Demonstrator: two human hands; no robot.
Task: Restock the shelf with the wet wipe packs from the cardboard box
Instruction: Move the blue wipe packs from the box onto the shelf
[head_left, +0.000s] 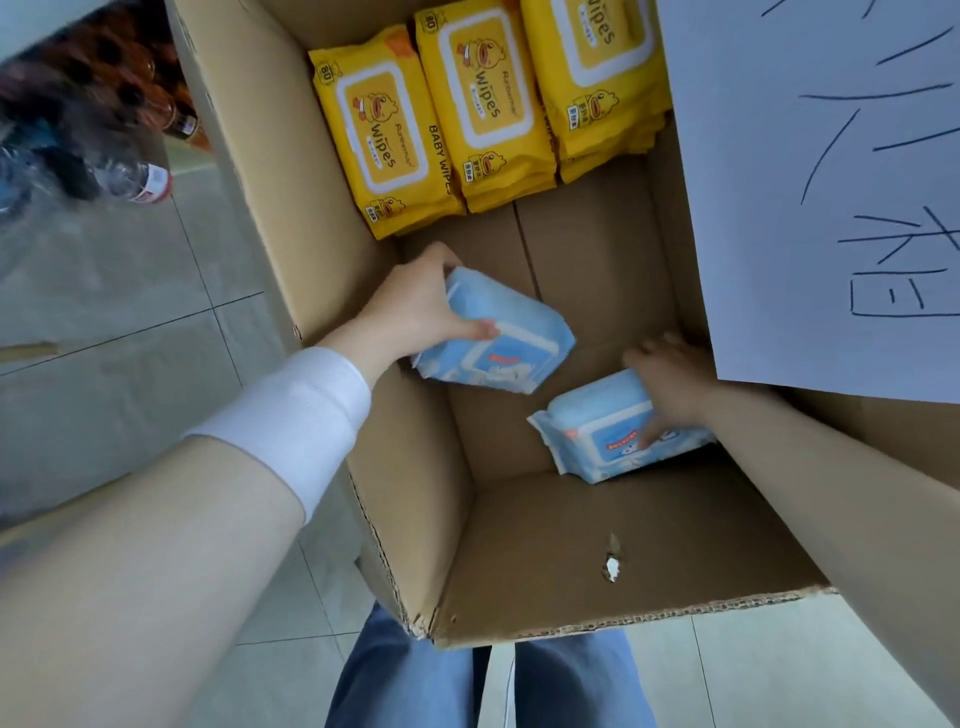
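Inside the cardboard box (519, 545), at its near end, I register two blue wet wipe packs, one in each hand.

Left hand (410, 306): it grips the left blue pack (519, 338) by one short end. The thumb lies pressed across the upper face. The other fingers curl round the far edge and are mostly hidden behind the pack. The pack is tilted, its free end pointing toward the middle of the box. I cannot tell whether it touches the box floor.

Right hand (670, 379): it holds the right blue pack (602, 431), close to the right wall of the box. The thumb presses on the printed face. The remaining fingers curl over the far edge, slightly spread. The pack is tilted, printed face toward the camera.

Both packs sit apart, with bare cardboard between them.

At the far end of the box, three stacks of yellow wipe packs (483, 98) lie side by side, lids up, touching one another.

A white sheet (831, 182) with handwritten strokes covers the right side of the box and hides part of the rightmost stack.

Outside the box I note a tiled floor (130, 312), a blurred plastic bottle (140, 182) at far left, a white cuff (296, 410) on the left forearm, and jeans (415, 675) below the near wall.
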